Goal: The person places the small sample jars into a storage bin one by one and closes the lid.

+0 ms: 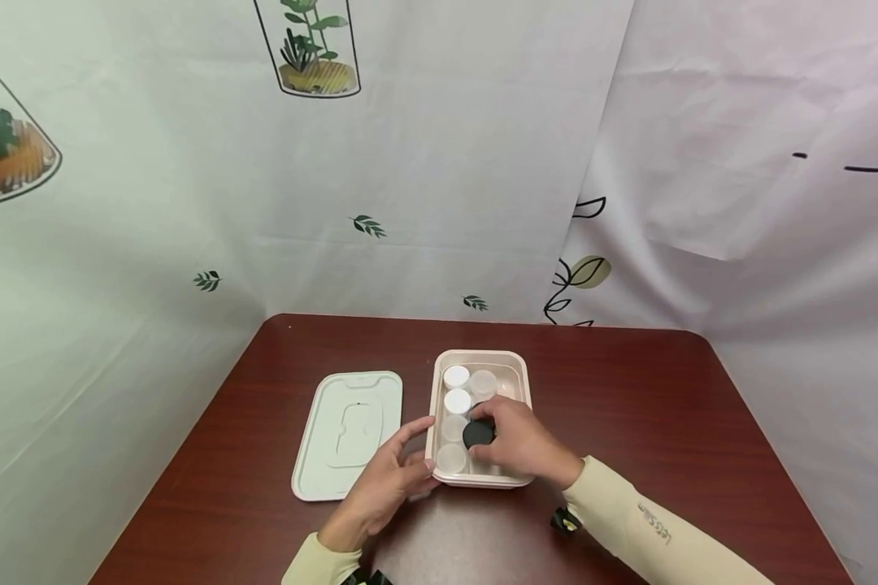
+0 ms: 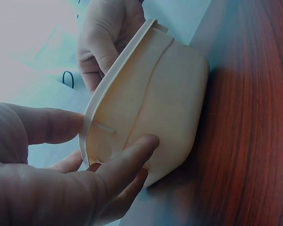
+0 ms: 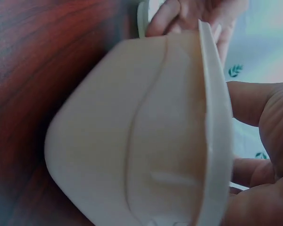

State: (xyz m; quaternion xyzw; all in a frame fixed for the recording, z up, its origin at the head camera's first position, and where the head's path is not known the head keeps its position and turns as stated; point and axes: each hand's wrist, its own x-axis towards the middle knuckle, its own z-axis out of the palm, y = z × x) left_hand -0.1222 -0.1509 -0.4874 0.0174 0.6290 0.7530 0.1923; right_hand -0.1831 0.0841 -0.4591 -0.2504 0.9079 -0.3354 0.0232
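A pale pink plastic box (image 1: 486, 356) stands on the table, with white round caps (image 1: 457, 401) and translucent round caps (image 1: 454, 459) in it. My right hand (image 1: 519, 436) reaches over its right rim and pinches a black round cap (image 1: 478, 434) between thumb and fingers; what lies under that cap is hidden. My left hand (image 1: 391, 479) holds the box's left side near the front corner. In the left wrist view, fingers lie along the outer wall (image 2: 174, 108) and one fingertip meets the rim. The right wrist view shows the outer wall (image 3: 99, 127) and right-hand fingers past the rim.
A pale green-white lid (image 1: 347, 431) lies flat on the table left of the box, close to my left forearm. The dark red-brown table (image 1: 629, 406) extends to both sides. Behind it hangs a white cloth (image 1: 446, 162) printed with plants.
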